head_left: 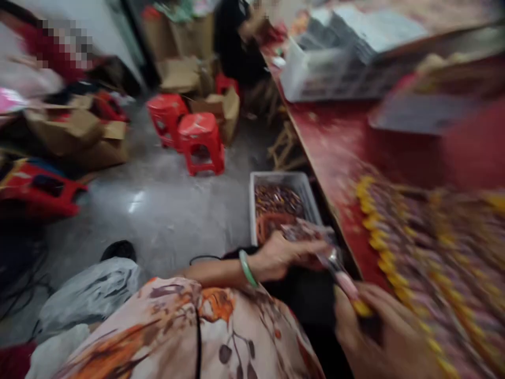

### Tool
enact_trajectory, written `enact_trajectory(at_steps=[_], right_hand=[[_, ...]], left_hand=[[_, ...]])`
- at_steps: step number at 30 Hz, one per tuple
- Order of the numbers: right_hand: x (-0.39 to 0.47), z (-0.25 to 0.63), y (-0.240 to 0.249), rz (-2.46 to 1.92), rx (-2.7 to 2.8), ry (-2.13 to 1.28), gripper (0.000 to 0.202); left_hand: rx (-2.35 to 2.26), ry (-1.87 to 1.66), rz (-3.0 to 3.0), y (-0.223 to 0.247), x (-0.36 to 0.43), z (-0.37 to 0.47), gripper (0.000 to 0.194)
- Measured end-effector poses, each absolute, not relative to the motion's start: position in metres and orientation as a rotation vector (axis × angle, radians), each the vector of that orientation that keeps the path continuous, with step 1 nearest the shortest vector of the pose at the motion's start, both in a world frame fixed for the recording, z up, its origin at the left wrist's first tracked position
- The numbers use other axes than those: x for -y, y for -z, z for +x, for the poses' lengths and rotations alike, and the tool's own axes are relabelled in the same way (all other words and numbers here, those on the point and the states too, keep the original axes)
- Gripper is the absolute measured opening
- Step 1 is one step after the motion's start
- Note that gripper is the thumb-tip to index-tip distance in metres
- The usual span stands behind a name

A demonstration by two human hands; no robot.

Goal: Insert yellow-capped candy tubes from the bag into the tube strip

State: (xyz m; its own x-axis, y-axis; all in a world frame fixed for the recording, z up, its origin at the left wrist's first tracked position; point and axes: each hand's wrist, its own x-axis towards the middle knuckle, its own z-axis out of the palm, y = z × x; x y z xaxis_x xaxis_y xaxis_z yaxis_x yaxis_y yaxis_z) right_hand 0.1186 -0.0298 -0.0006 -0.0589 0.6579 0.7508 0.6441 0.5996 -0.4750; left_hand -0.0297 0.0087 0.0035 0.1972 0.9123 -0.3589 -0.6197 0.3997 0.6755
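My left hand (282, 252), with a green bangle (247, 268) on its wrist, holds a clear plastic bag (310, 231) of small dark pieces above a white bin (252, 210). Brown and reddish pieces fill the bin, with an orange-brown container (272, 225) inside it. In my right hand (379, 326) is a slim pink and yellow item (347, 287) with a shiny tip that meets the bag's edge. Its exact kind is blurred. Right of my hands, rows of purplish pieces with yellow edges (374, 226) lie on the red table (335, 152).
White baskets (300, 73) with grey packs stand on the table's far part. Red stools (201, 137) and cardboard boxes (94, 131) are on the floor ahead and to the left. A person in dark clothes (236, 42) is at the table's far end. A plastic bag (94, 289) lies lower left.
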Motion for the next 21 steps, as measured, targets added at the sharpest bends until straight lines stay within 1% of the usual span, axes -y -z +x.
enact_trajectory(at_steps=[2,3,5,7,13,15,19,21], right_hand=[[0.04,0.118,0.007,-1.03,1.79,0.181,0.033],[0.041,0.116,0.01,-1.029,1.841,0.215,0.036],[0.035,0.113,0.014,-1.027,1.881,0.255,0.037],[0.03,0.111,0.015,-1.067,1.886,0.23,0.034],[0.022,0.11,0.016,-1.114,1.757,-0.035,0.028],[0.016,0.107,0.019,-1.133,1.732,-0.02,0.027],[0.002,0.099,0.026,-1.132,1.834,0.1,0.036],[-0.002,0.098,0.028,-1.152,1.876,0.037,0.033]], left_hand=[[-0.835,-1.137,0.431,-0.007,-0.014,-0.033,0.044],[-0.849,-1.143,0.414,-0.005,-0.018,-0.034,0.043],[-0.885,-1.158,0.38,0.001,-0.026,-0.034,0.04],[-0.919,-1.159,0.369,0.005,-0.028,-0.033,0.038],[-0.952,-1.189,0.373,0.008,-0.031,-0.036,0.036],[-0.948,-1.181,0.375,0.012,-0.035,-0.039,0.036],[-0.976,-1.136,0.322,0.02,-0.047,-0.046,0.036],[-0.988,-1.153,0.274,0.021,-0.049,-0.05,0.038]])
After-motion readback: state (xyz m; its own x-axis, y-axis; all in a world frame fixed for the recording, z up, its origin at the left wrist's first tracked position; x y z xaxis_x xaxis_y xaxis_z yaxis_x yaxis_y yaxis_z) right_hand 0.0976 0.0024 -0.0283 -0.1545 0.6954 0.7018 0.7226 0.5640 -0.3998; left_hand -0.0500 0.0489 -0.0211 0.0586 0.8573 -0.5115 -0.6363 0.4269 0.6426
